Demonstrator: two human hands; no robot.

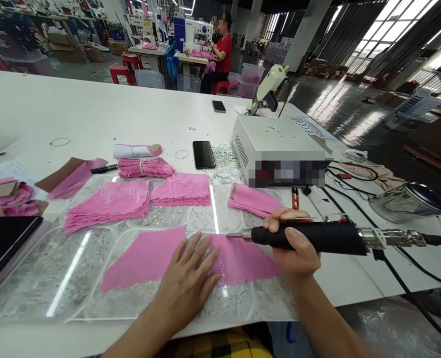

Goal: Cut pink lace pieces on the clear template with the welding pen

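Two flat pink fabric pieces lie side by side on a clear plastic mat [71,278], a left piece [138,258] and a right piece [246,263]. My left hand [192,273] presses flat where they meet, fingers spread, covering part of both. In my right hand [298,243] is a black handheld ultrasonic tool [317,237], gripped around its barrel and held roughly level. Its thin metal tip points left, over the upper edge of the right piece; whether it touches the fabric I cannot tell. Behind them sit a left stack [108,204] and a middle stack [183,190] of pink lace pieces.
A grey control box [280,144] stands at the back right, cables trailing near my right arm. A glass jar [399,204] is at far right. Around the mat are a phone [204,154], a tied pink bundle [143,167] and another phone [9,248]. A person [222,49] sews beyond.
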